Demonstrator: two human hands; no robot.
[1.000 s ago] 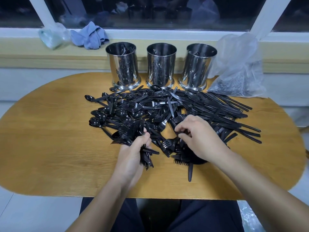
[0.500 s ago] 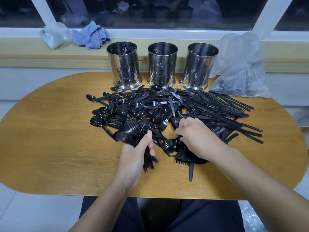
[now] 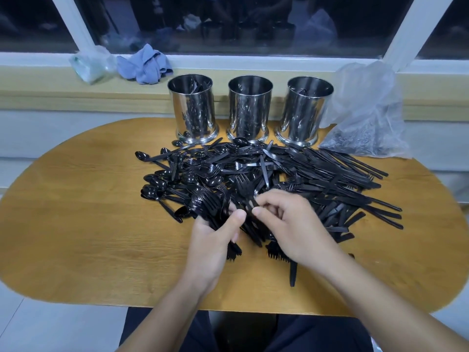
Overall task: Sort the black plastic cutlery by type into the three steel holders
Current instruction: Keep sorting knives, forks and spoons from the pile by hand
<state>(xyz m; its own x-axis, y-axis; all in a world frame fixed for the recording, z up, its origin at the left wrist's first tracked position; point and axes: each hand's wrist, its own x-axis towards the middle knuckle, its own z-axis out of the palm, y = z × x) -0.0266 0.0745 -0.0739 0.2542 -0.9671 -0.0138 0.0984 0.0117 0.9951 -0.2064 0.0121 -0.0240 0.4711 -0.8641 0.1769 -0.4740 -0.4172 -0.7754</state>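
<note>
Left hand with grip closed on a bundle of black plastic forks; right hand pinching one black fork above the cutlery pile on the oval wooden desk, before three cylindrical steel holders. No legible writing.

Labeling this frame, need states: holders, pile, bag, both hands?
left holder: upright, some black cutlery inside
middle holder: upright, contents unclear
right holder: upright, some cutlery inside
cutlery pile: unsorted, spread on table
plastic bag: slumped on the table's far right
left hand: grips a bundle of forks
right hand: pinches one fork
</note>
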